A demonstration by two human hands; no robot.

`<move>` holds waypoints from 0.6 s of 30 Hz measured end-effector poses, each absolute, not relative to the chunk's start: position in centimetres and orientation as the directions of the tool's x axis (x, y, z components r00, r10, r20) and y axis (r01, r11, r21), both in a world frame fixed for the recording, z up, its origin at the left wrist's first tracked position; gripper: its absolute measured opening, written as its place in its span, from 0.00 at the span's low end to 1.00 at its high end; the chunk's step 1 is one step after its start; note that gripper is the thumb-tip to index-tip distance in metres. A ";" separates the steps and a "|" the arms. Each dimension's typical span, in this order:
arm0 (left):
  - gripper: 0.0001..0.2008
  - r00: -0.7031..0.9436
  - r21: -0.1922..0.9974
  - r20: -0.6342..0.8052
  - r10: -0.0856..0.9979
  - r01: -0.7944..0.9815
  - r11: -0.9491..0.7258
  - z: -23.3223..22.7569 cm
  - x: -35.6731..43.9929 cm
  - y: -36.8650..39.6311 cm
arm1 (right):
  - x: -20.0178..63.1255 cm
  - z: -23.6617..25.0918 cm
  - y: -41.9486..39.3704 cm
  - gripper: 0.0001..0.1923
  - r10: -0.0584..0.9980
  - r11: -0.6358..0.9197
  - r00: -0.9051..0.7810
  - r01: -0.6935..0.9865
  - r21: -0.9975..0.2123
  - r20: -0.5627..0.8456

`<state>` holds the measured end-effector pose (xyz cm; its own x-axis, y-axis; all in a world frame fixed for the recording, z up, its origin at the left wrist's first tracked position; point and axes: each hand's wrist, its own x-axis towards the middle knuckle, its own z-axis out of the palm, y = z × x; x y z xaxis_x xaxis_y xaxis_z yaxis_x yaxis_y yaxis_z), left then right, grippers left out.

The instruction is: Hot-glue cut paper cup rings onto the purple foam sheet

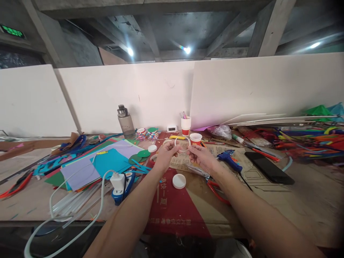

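Note:
Both my hands are raised over the middle of the worktable. My left hand [166, 154] and my right hand [201, 156] pinch the two sides of a thin clear ring [182, 144], bent from a strip, and hold it upright between them. Just below my hands a white round lid [179, 181] lies on a red printed sheet [172, 208]. Scissors with red handles [212, 182] lie under my right wrist. A blue glue gun [229, 158] rests to the right of my right hand.
Coloured paper sheets [107, 163] and green discs lie at left, with a white charger and cable [117, 180]. A grey water bottle [125, 122], a red-and-white cup [185, 125] and a small paper cup [195, 138] stand behind. A black phone [268, 167] and colourful sticks [309, 139] lie at right.

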<state>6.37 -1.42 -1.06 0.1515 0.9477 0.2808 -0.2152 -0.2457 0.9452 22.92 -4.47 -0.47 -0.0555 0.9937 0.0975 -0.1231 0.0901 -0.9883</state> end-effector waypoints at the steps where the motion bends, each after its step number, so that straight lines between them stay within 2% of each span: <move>1: 0.19 0.138 0.946 0.280 0.950 -0.208 -0.249 -1.0 6.3 -1.5 | 23.0 -0.5 -4.5 0.21 0.992 0.115 -0.031 -0.092 -0.989 0.119; 4: 0.17 0.153 0.946 0.314 0.937 -0.127 -0.297 -0.9 6.3 -1.4 | 23.0 -0.5 -4.6 0.32 0.979 0.202 0.033 0.012 -0.979 0.202; 7: 0.17 0.204 0.942 0.335 0.920 -0.094 -0.322 -0.9 6.5 -1.5 | 23.0 -0.8 -4.8 0.40 0.937 0.345 -0.012 0.197 -0.918 0.349; 9: 0.17 0.230 0.941 0.338 0.913 -0.105 -0.321 -0.8 6.7 -1.7 | 22.9 -1.3 -4.8 0.40 0.901 0.429 -0.080 0.316 -0.846 0.427; 11: 0.17 0.250 0.941 0.337 0.908 -0.111 -0.319 -0.8 6.8 -1.9 | 22.9 -1.7 -4.6 0.39 0.886 0.458 -0.106 0.362 -0.812 0.452; 15: 0.15 0.251 0.942 0.334 0.909 -0.117 -0.313 -0.9 6.9 -2.0 | 22.8 -1.8 -4.3 0.32 0.887 0.456 -0.091 0.323 -0.829 0.452; 18: 0.16 0.242 0.946 0.298 0.923 -0.202 -0.252 -1.1 6.9 -2.0 | 22.7 -1.4 -4.4 0.29 0.893 0.448 -0.101 0.287 -0.846 0.439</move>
